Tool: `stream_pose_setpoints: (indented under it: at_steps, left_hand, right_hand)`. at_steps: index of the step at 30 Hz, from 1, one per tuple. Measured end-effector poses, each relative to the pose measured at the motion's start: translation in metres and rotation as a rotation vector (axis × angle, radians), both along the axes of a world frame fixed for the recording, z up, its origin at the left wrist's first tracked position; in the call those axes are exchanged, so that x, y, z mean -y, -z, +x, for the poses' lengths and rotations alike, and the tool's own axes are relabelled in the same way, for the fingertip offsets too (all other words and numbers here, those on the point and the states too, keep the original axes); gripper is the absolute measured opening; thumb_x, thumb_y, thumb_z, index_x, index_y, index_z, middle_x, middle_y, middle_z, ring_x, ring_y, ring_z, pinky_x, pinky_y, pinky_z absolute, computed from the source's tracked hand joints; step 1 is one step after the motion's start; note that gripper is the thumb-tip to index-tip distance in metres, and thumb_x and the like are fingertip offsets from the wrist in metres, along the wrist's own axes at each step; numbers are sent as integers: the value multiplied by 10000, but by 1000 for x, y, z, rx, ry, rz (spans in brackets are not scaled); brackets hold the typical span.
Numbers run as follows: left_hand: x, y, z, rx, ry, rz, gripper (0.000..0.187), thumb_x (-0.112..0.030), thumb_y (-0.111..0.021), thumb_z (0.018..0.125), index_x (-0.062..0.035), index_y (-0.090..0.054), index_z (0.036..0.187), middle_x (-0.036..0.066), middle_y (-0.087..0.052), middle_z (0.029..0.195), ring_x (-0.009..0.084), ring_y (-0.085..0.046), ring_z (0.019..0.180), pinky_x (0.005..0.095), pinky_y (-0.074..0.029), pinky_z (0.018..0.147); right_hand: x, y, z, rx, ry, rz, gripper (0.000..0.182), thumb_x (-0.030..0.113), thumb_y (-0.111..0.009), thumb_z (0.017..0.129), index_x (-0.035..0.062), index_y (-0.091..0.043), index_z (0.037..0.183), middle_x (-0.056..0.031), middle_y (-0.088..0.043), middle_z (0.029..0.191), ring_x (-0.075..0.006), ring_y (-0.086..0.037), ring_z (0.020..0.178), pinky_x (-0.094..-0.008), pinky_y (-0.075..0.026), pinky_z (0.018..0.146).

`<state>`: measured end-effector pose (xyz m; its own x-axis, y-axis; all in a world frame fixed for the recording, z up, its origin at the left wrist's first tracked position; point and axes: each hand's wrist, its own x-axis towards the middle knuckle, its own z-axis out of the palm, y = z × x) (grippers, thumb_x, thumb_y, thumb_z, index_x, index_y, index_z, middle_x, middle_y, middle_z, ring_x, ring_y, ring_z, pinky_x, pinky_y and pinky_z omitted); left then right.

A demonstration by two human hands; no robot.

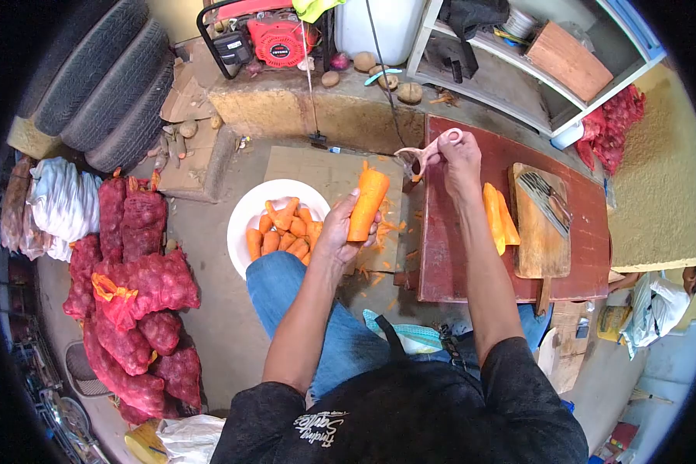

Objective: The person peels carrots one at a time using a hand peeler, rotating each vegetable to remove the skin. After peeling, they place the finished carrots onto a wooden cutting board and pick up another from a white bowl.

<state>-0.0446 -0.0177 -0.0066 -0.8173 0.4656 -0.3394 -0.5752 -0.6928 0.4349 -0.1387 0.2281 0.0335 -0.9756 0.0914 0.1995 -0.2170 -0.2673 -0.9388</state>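
Observation:
My left hand (pixel 340 226) is wrapped round the lower part of a thick orange carrot (pixel 370 203), which stands tilted with its narrow end up. In my right hand (pixel 458 158) is a pinkish Y-shaped peeler (pixel 419 161), held over the left edge of the red table and apart from the carrot. Peeled carrots (pixel 496 215) lie on the table beside my right forearm. To the left of my knee, a white basin (pixel 243 219) holds several carrots (pixel 286 230). Orange peelings (pixel 387 228) are scattered on the cardboard and floor below the carrot.
On the red table (pixel 448 263) rests a wooden cutting board (pixel 537 251) with knives (pixel 547 203). Red mesh sacks of onions (pixel 151 290) are piled at left, below stacked tires (pixel 124 85). A red generator (pixel 278 42) and a metal shelf (pixel 487 66) stand at the back.

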Motion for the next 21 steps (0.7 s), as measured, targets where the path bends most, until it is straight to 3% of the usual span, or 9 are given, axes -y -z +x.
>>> stream_pose_setpoints:
  at_steps: [3,4,5,7,10,13,15,17,21]
  left_hand:
    - [-1,4,-8,-33,14,26,410,-433,-471,1040,-49,-569,1144,126,-653,784,183,-617,550,296,-467,389]
    - [-1,7,-8,-42,23,39,410,-439,-473,1038,-52,-563,1141,126,-652,781,180,-614,548,296,-465,388]
    - [-3,6,-9,-33,29,43,411,-440,-475,1037,-53,-564,1144,127,-651,782,179,-613,549,295,-464,389]
    - [-5,1,-6,-13,47,42,413,-441,-480,1034,-55,-564,1151,128,-650,784,177,-611,551,293,-463,390]
    - [-3,-1,-1,-31,60,-24,426,-444,-448,1044,-47,-575,1135,126,-650,810,198,-620,598,280,-441,411]
    - [3,6,-4,-27,59,-52,419,-443,-451,1042,-50,-568,1130,125,-656,812,197,-621,582,283,-449,410]
    - [0,8,-4,-33,17,-90,409,-442,-459,1040,-58,-563,1135,120,-655,809,188,-614,568,284,-454,409]
    - [-2,8,-3,-57,13,-128,397,-437,-464,1039,-66,-560,1142,116,-655,806,180,-607,557,283,-454,408]
    - [-2,-1,-2,-66,14,-188,372,-416,-458,1045,-75,-560,1153,113,-652,800,168,-591,537,277,-446,407]
  right_hand:
    - [26,-38,33,90,-130,58,128,70,-621,951,58,-497,984,-114,-660,856,-199,-684,641,-292,-570,557]
    - [37,-25,41,65,-190,49,140,66,-629,943,59,-504,1004,-93,-652,869,-184,-683,667,-289,-571,567]
    - [51,-40,59,82,-337,46,151,58,-634,937,58,-509,1021,-74,-644,878,-180,-686,690,-290,-575,576]
    - [44,-20,42,28,-204,112,142,47,-630,938,56,-501,996,-88,-646,872,-190,-686,681,-292,-577,583]
    - [13,-10,4,-1,-29,-100,135,29,-611,949,68,-482,958,-116,-647,862,-207,-692,680,-293,-577,574]
    - [27,-18,16,1,-78,-48,134,36,-613,951,69,-485,967,-110,-647,852,-209,-693,679,-291,-573,561]
    - [55,-37,41,79,-244,-20,141,27,-619,937,66,-487,968,-100,-653,845,-198,-687,652,-273,-561,534]
    - [46,-26,25,85,-155,105,133,24,-603,946,50,-474,973,-116,-656,794,-197,-679,623,-277,-558,525]
    - [19,-30,1,-1,-5,-63,137,40,-583,971,28,-447,983,-141,-649,741,-211,-675,601,-309,-567,503]
